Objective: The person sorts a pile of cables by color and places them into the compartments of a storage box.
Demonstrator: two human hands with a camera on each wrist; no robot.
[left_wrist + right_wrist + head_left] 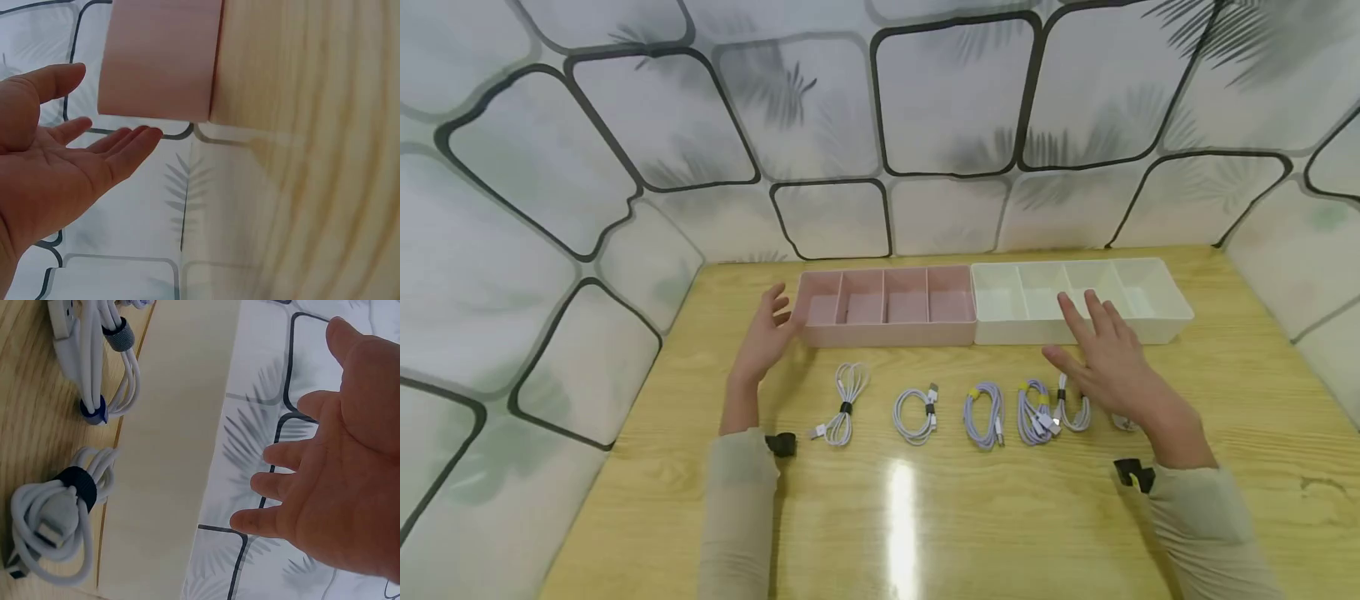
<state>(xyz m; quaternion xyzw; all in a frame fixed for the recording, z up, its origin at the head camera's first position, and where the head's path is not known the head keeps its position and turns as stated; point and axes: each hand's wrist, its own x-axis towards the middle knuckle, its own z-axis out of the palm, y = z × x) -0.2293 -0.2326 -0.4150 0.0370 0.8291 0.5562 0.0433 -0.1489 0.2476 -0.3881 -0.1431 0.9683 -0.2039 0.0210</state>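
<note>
Beside the left end of the pink divided box (pixel 887 335), my left hand (pixel 762 337) is held with fingers loosely spread and nothing in it. The left wrist view shows that palm (pixel 62 162) close to the end of the pink box (pixel 162 62). My right hand (pixel 1108 367), also holding nothing, reaches over the front of the white divided box (pixel 1157 332) with fingers apart. Below that hand lie a bundled white cable (pixel 1078 423) and another white cable (pixel 1123 422), partly hidden by the wrist. In the right wrist view a strapped white cable (pixel 78 484) lies near the white box (pixel 169 425).
In a row before the boxes lie a white cable with a black strap (pixel 846 408), a coiled white cable (pixel 930 409) and two lavender cables, one coiled (pixel 997 408) and one bunched (pixel 1036 423). A patterned wall covering (pixel 951 92) rises behind the wooden table (pixel 1000 525).
</note>
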